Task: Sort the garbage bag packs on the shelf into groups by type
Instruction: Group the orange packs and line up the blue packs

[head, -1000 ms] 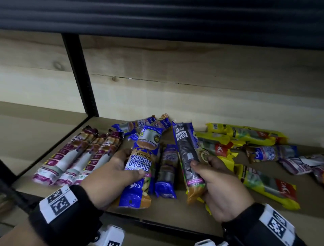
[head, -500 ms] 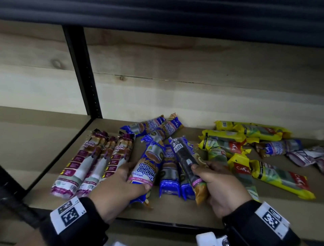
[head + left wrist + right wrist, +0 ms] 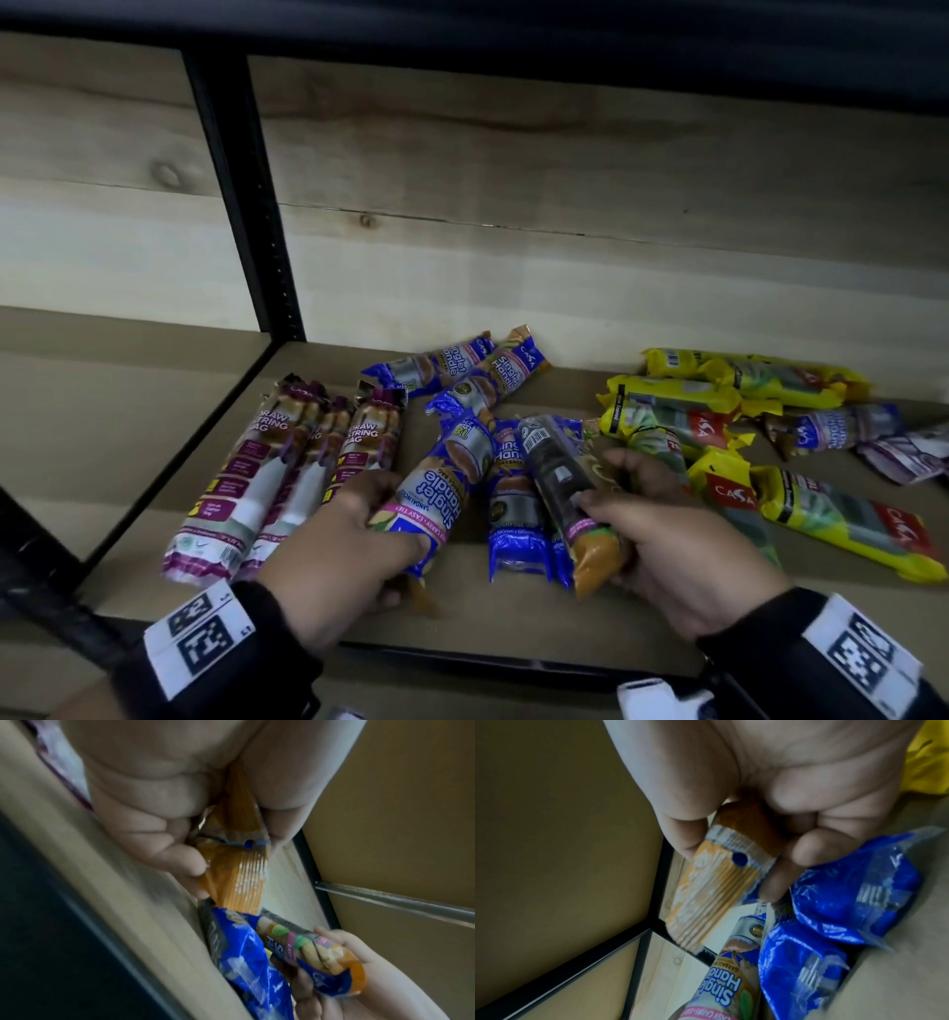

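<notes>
Three purple drawstring packs point(image 3: 280, 475) lie left of the hands, six blue Singlet Handle packs point(image 3: 506, 372) lie in and around them with a seventh point(image 3: 847, 426) off right, and at least five yellow packs point(image 3: 755, 377) lie right.

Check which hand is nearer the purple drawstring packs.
Left. The left hand grips a blue pack right beside the purple drawstring packs; the right hand holds another blue pack farther right.
</notes>
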